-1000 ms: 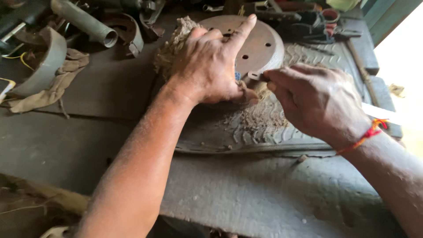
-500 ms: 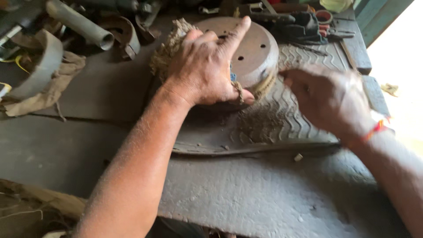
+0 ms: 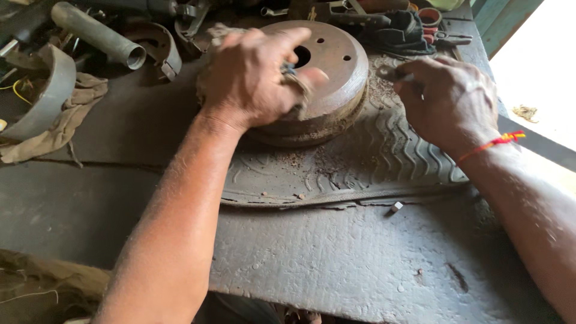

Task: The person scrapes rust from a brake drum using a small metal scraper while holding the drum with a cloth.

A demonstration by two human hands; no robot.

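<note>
— What's the left hand (image 3: 255, 75) doing on that rusty brake drum (image 3: 327, 66)?

— Pressing down on its near edge, fingers closed round a wad of rag or fibre (image 3: 294, 78). I'd say that keeps the drum from sliding. It sits flat on a piece of old tyre tread (image 3: 384, 162), which probably grips it and spares the worktop (image 3: 336, 264).

— And the right hand (image 3: 450, 102)?

— Just beside the drum's right side, fingers pinched on a small metal tool (image 3: 390, 73). Only its tip shows, so I can't tell what kind.

— Anything crowding them?

— Plenty behind: a grey pipe (image 3: 99, 35), a curved brake shoe (image 3: 48, 96) on a cloth (image 3: 72, 120), and pliers with red handles (image 3: 447, 37) at the back right. Rusty crumbs lie on the tread in front of the drum. A small nut-like bit (image 3: 396, 207) sits apart, near the tread's edge.
</note>
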